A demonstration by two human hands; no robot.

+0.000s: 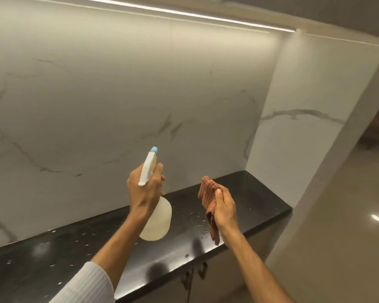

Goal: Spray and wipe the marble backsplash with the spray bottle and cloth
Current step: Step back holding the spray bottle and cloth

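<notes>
Above the black countertop (pixel 249 193), the left hand (pixel 146 189) is wrapped tight around the neck of a white spray bottle (pixel 157 219), fingers curled closed at the trigger, with the bottle's pale blue nozzle (pixel 154 149) pointing up and away at the marble backsplash (pixel 118 95). The bottle hangs clear of the counter, its round body below the wrist. The right hand (pixel 224 207) is closed in a fist on a bunched orange checked cloth (pixel 208 197); one end sticks up above the thumb and the other droops below the hand, apart from the stone. Neither hand touches the backsplash. A ribbed white sleeve (pixel 85 283) covers the left forearm near the elbow. Water droplets (pixel 195 215) dot the counter between and below the hands. The countertop ends at a side marble panel (pixel 304 127) on the right, meeting the backsplash in a corner. A lit strip (pixel 184 13) runs along the top edge. The wall before the hands is bare and open.
</notes>
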